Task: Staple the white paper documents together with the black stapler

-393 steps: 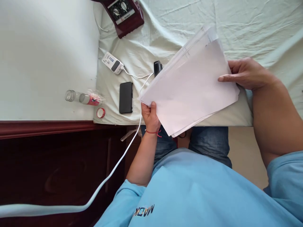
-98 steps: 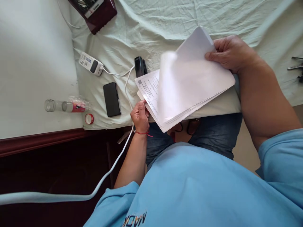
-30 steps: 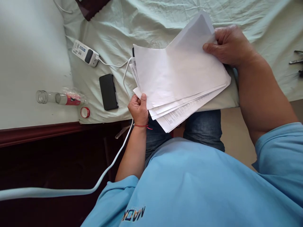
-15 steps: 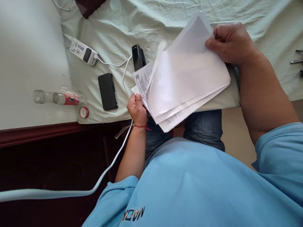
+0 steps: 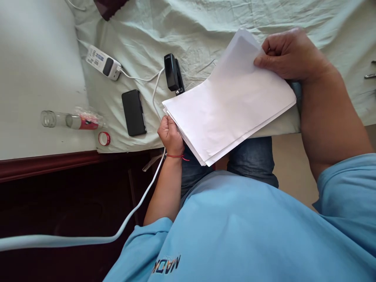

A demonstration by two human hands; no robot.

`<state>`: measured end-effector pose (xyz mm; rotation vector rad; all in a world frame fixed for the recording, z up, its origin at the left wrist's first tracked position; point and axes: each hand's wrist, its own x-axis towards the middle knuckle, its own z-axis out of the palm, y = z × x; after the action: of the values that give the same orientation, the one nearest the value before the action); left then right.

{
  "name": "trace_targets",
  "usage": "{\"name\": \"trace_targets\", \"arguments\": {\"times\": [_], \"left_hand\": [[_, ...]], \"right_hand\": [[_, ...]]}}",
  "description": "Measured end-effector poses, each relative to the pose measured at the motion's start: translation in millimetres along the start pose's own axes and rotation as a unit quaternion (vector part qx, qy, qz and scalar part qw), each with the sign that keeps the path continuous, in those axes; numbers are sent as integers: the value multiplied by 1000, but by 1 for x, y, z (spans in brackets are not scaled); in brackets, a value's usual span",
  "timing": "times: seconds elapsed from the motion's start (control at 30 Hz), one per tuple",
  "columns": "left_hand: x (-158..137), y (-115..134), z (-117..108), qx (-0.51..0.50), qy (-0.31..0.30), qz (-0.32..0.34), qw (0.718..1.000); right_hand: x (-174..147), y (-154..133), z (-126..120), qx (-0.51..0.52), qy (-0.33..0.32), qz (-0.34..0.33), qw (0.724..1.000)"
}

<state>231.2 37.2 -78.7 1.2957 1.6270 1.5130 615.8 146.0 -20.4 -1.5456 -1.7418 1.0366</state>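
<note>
Papers [image 5: 232, 113]: held partly past the cloth [image 5: 141, 39]; could be spilled if the pinch were loosened
Right hand [image 5: 289, 55]: clamped on their upper right side; creasing could be caused
Left hand [image 5: 171, 136]: curled against their lower-left edge; grip cannot be told
Stapler [image 5: 172, 72]: just beside; could be nudged

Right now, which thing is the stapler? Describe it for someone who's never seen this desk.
Start from the wrinkled pale green cloth, then find the stack of white papers over its near edge. The stapler lies just beyond the stack's upper left edge in the picture. Unlike the flat black phone-like slab nearby, it's narrow, with shiny metal at its near end.
</note>
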Motion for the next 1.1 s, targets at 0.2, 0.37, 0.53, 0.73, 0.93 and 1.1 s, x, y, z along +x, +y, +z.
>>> {"name": "trace_targets", "arguments": {"times": [0.2, 0.37, 0.53, 0.73, 0.93, 1.1], "left_hand": [[-5, 10, 5, -56, 23, -25, 998], [-6, 9, 2, -52, -34, -28, 998], [0, -4, -1, 11, -45, -13, 999], [29, 23, 18, -84, -12, 50, 995], [68, 44, 34, -115, -14, 131, 985], [82, 38, 27, -87, -48, 109, 989]], "right_hand": [[-1, -4, -2, -34, -25, -3, 999], [-2, -6, 0, -52, -18, 1, 998], [1, 1, 5, 80, -7, -10, 997], [-9, 4, 1, 291, -55, 1, 955], [-9, 8, 4, 352, 34, -59, 934], [-2, 8, 8, 320, 156, -156, 922]]}}
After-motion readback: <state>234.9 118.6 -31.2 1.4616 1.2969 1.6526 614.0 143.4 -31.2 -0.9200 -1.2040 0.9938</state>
